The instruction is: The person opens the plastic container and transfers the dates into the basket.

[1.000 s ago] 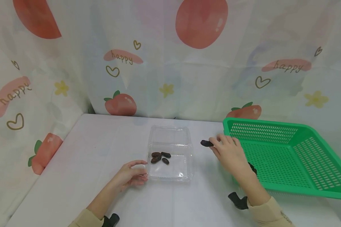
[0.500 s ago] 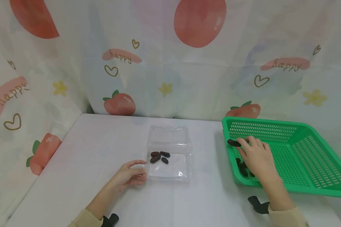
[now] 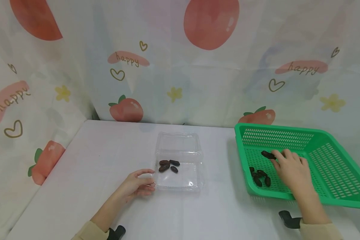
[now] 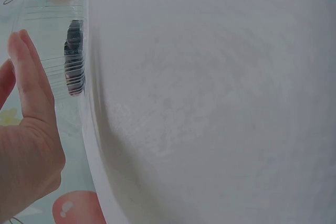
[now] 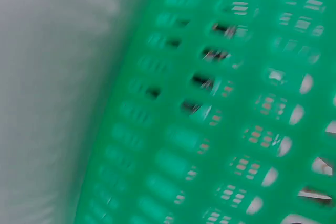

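Observation:
A dark dried date [image 3: 268, 154] is pinched between the thumb and fingers of my right hand [image 3: 292, 170], which is over the left half of the green basket [image 3: 294, 130]. Below and left of it, several dates [image 3: 267, 181] lie on the basket floor. My left hand [image 3: 138, 183] rests at the near left side of a clear plastic clamshell box [image 3: 180, 180], its lid tipped back. In the left wrist view the left fingers [image 4: 31, 87] look straight along the box wall. Several more dates [image 3: 164, 168] lie in the box's left part. The right wrist view shows only slatted basket wall, blurred.
The box and basket stand on a white-covered table [image 3: 108, 146]. A fruit-patterned cloth [image 3: 210, 90] hangs behind and along the left side. The basket's raised rim [image 3: 242, 166] faces the box. Black wrist mounts [image 3: 289, 220] stick out below the sleeves.
My right hand has moved to the right with the date, from between box and basket to over the basket, uncovering dates on its floor. The left hand and the box stay put.

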A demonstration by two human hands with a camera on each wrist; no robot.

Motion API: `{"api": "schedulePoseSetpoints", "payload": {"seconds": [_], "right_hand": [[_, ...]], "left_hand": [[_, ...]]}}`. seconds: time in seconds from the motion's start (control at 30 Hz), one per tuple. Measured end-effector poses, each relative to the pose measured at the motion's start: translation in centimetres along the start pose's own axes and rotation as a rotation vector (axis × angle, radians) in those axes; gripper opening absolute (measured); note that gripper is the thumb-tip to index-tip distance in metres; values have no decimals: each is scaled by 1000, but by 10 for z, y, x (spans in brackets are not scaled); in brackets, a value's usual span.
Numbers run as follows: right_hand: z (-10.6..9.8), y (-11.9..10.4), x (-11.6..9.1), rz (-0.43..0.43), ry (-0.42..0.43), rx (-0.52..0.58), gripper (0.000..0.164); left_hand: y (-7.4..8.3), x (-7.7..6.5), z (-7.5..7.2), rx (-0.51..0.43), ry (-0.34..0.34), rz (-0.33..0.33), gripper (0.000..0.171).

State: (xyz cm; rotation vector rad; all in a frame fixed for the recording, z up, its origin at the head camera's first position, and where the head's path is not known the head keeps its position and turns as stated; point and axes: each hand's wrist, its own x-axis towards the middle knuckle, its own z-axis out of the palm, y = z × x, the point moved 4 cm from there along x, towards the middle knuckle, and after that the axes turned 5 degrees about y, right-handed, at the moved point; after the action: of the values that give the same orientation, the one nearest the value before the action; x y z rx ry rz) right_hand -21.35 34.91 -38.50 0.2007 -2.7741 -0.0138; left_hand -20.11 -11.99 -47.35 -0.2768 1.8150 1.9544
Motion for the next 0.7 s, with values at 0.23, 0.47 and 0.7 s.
{"api": "schedulePoseSetpoints", "payload": {"seconds": [0.23,0.47,0.7], "right_hand": [[9,17,-3,18,-92,-9,29],[16,25,-5,14,-234,-32,34],[25,29,-6,20,-344,-53,35]], "left_hand": [[0,0,0,-5,-3,1,53],[0,0,0,1,-9,5,53],[-1,0,0,-8,-11,2,53]]}}
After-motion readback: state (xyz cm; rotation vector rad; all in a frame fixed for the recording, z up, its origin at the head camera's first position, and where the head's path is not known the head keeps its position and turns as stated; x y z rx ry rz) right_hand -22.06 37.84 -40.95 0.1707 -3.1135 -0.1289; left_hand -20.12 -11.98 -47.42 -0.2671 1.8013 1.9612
